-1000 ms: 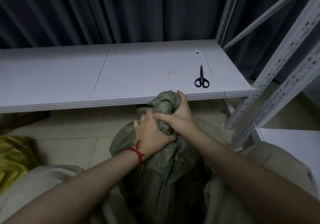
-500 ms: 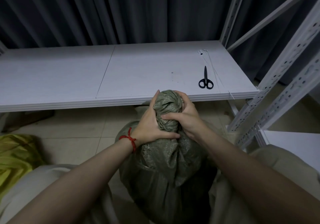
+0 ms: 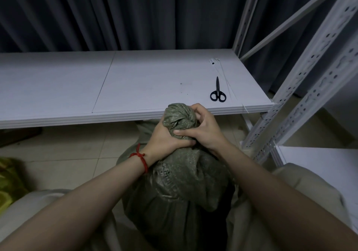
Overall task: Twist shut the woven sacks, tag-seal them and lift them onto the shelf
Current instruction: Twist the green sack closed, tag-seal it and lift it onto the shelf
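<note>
A grey-green woven sack (image 3: 180, 188) stands on the floor between my knees, its mouth twisted into a thick bunched neck (image 3: 179, 118). My left hand (image 3: 164, 140), with a red string at the wrist, grips the neck low down from the left. My right hand (image 3: 205, 129) grips it from the right, fingers curled round the twist just above the left hand. The white shelf board (image 3: 135, 80) lies directly behind the sack. Thin white tag ties (image 3: 224, 76) lie on its right end beside black scissors (image 3: 218, 91).
Perforated white shelf uprights (image 3: 302, 95) rise at the right, with a lower white board (image 3: 319, 161) beside them. A yellow-green sack (image 3: 9, 179) lies at the left edge on the tiled floor. Dark curtains hang behind the shelf.
Both hands have shifted their grip round the sack's neck, the right hand turning over the top of the twist. The twisted neck looks tighter and the sack sits a little more upright.
</note>
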